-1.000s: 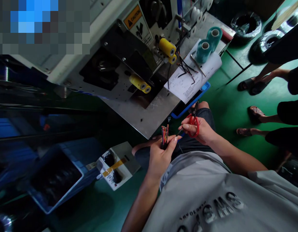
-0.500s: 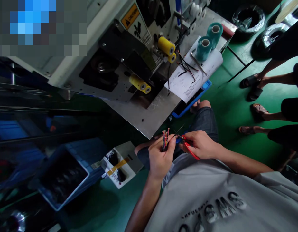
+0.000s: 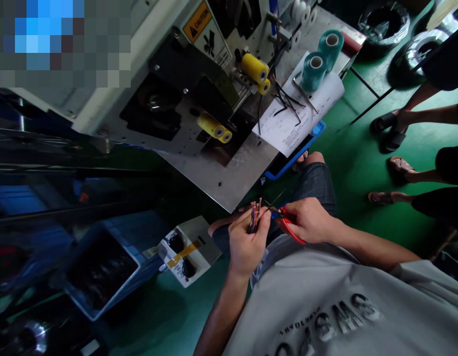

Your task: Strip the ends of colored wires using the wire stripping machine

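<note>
My left hand (image 3: 248,237) is closed around a bundle of thin coloured wires (image 3: 254,215), their cut ends pointing up past the fingers. Red-handled pliers (image 3: 293,231) are gripped in my right hand (image 3: 313,221). Their dark jaws reach left to the tips of my left thumb and forefinger, where thin dark strands stick out. Whether the jaws touch a strand is too small to tell. Both hands are close together in front of my lap.
A machine with yellow rollers (image 3: 254,68) and a metal plate (image 3: 229,185) stands ahead. Teal rolls (image 3: 313,71), paper (image 3: 288,133) and loose wires lie on its table. A blue bin (image 3: 103,267) and a white box (image 3: 192,252) are at left. Other people's feet (image 3: 390,133) stand at right.
The pliers' jaws look slightly more parted beside my left fingertips, and my right hand has shifted very slightly. My left hand keeps its hold on the wires.
</note>
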Tool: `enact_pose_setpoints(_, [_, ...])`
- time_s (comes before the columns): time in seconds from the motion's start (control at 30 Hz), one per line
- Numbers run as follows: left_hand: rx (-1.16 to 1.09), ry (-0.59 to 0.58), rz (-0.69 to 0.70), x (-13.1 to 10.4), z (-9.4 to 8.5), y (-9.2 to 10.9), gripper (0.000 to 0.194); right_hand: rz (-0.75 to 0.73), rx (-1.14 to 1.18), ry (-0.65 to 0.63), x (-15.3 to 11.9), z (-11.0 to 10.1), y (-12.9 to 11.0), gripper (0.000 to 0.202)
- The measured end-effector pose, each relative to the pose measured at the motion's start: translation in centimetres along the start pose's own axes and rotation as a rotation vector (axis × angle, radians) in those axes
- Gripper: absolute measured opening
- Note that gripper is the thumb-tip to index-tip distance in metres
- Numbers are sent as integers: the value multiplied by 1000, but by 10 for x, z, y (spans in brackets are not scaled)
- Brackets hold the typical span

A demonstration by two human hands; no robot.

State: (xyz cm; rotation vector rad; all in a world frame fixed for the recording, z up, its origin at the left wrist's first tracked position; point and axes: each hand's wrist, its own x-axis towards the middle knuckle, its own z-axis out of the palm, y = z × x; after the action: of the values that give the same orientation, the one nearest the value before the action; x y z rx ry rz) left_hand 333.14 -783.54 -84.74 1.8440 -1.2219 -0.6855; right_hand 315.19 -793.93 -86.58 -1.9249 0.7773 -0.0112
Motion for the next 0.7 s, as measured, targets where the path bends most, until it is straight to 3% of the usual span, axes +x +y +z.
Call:
enact_pose_setpoints(0.2, [-23, -13, 5, 0, 1, 4, 16, 37, 39, 28, 0, 5, 1, 29])
enact_pose_setpoints(0.6, [49, -1, 38, 6, 13, 23, 26, 137, 275, 254, -1, 23, 3, 28])
enact_pose_setpoints(0.7, [26, -6, 22, 0, 8, 21, 23, 124, 505, 300, -3, 1, 9, 32])
